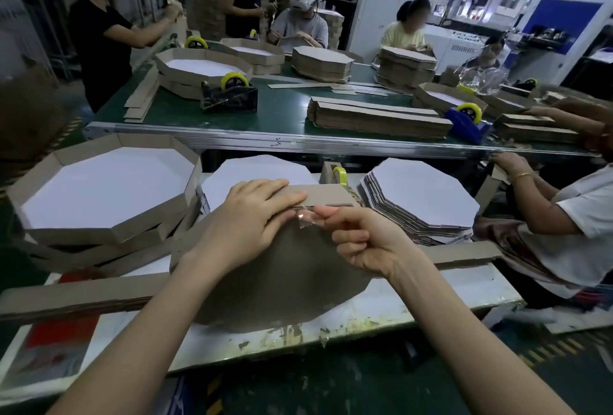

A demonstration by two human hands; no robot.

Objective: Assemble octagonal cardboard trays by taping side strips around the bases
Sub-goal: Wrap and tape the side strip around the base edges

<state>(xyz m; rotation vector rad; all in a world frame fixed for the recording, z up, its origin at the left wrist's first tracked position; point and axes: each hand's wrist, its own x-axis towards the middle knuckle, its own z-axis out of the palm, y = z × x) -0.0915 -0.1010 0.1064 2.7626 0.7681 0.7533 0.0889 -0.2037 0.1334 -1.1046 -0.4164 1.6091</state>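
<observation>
Left of the tilted brown octagonal cardboard base sit stacked finished white-floored trays. The left hand presses straight fingers onto the brown cardboard side strip along the base's top edge. The right hand pinches a clear tape piece there.

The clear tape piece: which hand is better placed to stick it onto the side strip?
Probably the right hand: it pinches the clear tape beside the side strip. The left hand is busy, pressing that strip against the brown base.
</observation>
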